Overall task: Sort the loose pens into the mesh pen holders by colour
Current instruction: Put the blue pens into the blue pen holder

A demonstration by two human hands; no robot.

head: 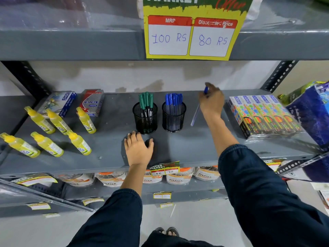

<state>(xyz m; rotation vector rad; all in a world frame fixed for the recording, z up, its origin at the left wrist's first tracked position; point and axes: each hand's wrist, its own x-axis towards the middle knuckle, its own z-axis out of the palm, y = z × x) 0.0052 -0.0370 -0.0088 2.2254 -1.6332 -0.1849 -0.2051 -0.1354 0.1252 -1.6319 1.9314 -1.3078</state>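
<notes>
Grey steel shelf (pixel 195 145): nearest, left hand (pixel 138 150) rests flat, fingers spread, empty, before the green-pen holder (pixel 145 118). Right of it stands the blue-pen holder (pixel 174 118); farther right, right hand (pixel 211 102) pinches a blue pen (pixel 195 114), likely to drop there next.

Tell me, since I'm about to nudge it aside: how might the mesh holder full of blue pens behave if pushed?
The blue-pen holder is probably light, being thin mesh. The pens stand well above its rim, so a high push may tip it. Pushed low, it would likely slide on the smooth metal shelf.
</notes>
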